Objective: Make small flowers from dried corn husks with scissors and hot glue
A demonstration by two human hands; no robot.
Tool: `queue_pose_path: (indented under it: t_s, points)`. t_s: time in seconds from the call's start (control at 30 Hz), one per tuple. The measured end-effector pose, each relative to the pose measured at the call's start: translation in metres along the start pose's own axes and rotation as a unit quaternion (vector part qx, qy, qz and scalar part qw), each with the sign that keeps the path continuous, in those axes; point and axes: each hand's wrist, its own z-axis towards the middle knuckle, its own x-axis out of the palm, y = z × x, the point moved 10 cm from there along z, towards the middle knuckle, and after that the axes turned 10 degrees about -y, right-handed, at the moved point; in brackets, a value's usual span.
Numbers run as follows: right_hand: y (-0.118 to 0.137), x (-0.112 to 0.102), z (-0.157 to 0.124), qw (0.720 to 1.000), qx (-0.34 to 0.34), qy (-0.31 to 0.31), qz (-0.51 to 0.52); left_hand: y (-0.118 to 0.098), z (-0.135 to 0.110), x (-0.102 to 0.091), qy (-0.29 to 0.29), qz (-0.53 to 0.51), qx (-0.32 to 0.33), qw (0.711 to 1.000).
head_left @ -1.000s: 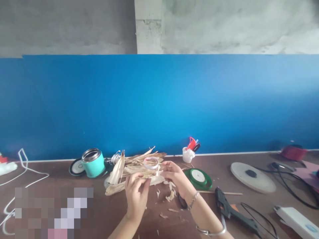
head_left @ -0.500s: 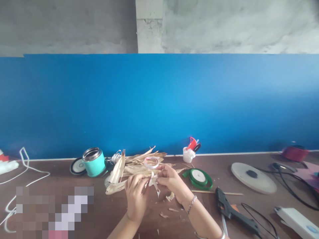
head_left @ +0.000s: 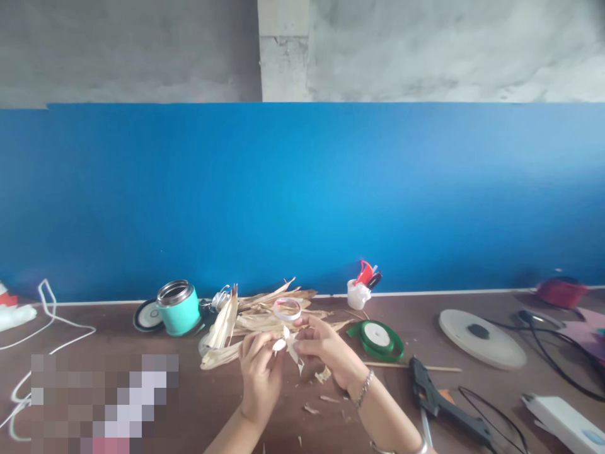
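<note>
My left hand [head_left: 259, 375] and my right hand [head_left: 326, 350] meet over the brown table [head_left: 189, 403], fingers pinched on a small pale piece of dried corn husk [head_left: 286, 343] held between them. Just behind lies a pile of dried corn husks [head_left: 250, 318] with a small roll of clear tape [head_left: 287, 308] on top. Husk scraps [head_left: 324, 374] lie on the table under my hands. A bracelet shows on my right wrist.
A teal steel jar [head_left: 177, 308] and its lid [head_left: 145, 315] stand left of the pile. A green ribbon spool [head_left: 378, 337], a white cup of pens [head_left: 358, 291], a black glue gun [head_left: 442, 403], a round white lid [head_left: 481, 337], cables and a white cord [head_left: 47, 315] surround them.
My hands have drawn together and lifted a small husk piece off the pile, and it is now folded tighter between the fingertips. Nothing else moved.
</note>
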Motion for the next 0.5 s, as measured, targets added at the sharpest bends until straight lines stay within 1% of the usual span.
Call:
queue_pose_path:
  t_s: [0.1,0.3,0.5]
  points:
    - [-0.004,0.000,0.000,1.000,0.015,0.000,-0.004,-0.001,0.001,-0.003,-0.016,-0.001,0.007,1.000]
    - [-0.011,-0.002,0.000,0.999,0.039,-0.028,-0.006,-0.004,0.004,-0.004,-0.017,0.015,0.004,1.000]
    - [-0.016,0.002,-0.002,0.997,0.069,-0.018,0.006,-0.010,0.005,-0.005,-0.016,0.023,0.031,0.999]
